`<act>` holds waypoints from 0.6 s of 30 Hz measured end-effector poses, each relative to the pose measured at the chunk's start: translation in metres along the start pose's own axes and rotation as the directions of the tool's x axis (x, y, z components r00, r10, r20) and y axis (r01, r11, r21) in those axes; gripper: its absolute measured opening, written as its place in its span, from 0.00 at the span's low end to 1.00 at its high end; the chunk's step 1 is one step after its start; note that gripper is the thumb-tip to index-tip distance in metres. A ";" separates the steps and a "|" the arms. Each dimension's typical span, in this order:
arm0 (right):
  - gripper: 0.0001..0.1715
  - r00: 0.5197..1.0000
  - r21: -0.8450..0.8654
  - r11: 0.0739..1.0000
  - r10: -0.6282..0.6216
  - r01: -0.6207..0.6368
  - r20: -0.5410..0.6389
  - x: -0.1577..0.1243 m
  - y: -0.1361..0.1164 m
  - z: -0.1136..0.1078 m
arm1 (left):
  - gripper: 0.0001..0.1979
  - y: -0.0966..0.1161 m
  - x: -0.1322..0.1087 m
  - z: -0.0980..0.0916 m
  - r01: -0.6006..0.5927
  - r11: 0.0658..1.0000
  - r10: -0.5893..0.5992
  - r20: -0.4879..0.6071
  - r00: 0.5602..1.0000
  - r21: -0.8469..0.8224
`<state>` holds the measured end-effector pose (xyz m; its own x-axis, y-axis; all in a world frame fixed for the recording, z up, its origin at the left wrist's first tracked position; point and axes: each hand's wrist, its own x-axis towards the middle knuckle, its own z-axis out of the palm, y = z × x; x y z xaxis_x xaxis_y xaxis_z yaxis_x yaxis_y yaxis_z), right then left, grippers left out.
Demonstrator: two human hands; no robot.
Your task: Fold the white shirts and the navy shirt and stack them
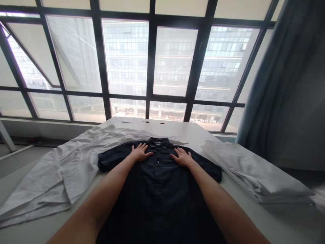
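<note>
A dark navy short-sleeved button-up shirt lies front up on the white table, its collar pointing toward the window and its sleeves spread to both sides. My left hand rests flat on the shirt's chest, left of the button placket, with the fingers apart. On the other side of the placket my right hand also lies flat, fingers spread. Both palms press on the cloth and neither hand grips it. My forearms cover parts of the shirt's sides.
A crumpled white cloth spreads over the table's left side and behind the collar. Folded white fabric is stacked at the right. The white table reaches back toward large windows, and a grey-blue curtain hangs at the right.
</note>
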<state>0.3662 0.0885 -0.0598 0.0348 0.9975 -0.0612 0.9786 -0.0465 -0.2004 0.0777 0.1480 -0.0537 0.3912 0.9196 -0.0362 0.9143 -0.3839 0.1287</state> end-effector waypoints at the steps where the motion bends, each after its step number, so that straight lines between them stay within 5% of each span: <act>1: 0.47 1.000 0.010 1.000 -0.012 0.012 -0.016 0.000 0.000 0.001 | 0.43 0.001 0.000 0.000 0.001 1.000 -0.001 -0.006 1.000 0.008; 6: 0.37 0.984 0.091 0.989 -0.105 0.119 -0.143 -0.017 0.008 -0.003 | 0.33 0.012 -0.015 0.002 0.080 0.995 -0.071 -0.155 0.985 0.052; 9: 0.31 0.970 0.088 0.993 -0.061 0.083 -0.235 -0.042 0.030 -0.009 | 0.28 0.002 -0.032 -0.001 0.074 0.985 -0.027 -0.281 0.959 0.157; 11: 0.28 0.966 0.034 0.999 -0.009 0.019 -0.257 -0.063 0.054 -0.012 | 0.26 -0.021 -0.047 -0.007 0.106 0.973 -0.039 -0.306 0.951 0.206; 15: 0.24 0.954 -0.063 0.993 0.080 -0.102 -0.290 -0.106 0.100 -0.013 | 0.24 -0.089 -0.081 -0.024 0.357 0.916 -0.299 -0.287 0.910 0.180; 18: 0.21 0.925 -0.102 0.975 0.150 -0.197 -0.349 -0.125 0.110 -0.012 | 0.24 -0.134 -0.101 -0.034 0.511 0.857 -0.489 -0.205 0.848 0.069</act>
<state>0.4719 -0.0409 -0.0627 0.2500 0.9343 0.2542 0.9681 -0.2364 -0.0831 -0.0874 0.1095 -0.0332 -0.1370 0.9845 0.1098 0.9905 0.1352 0.0232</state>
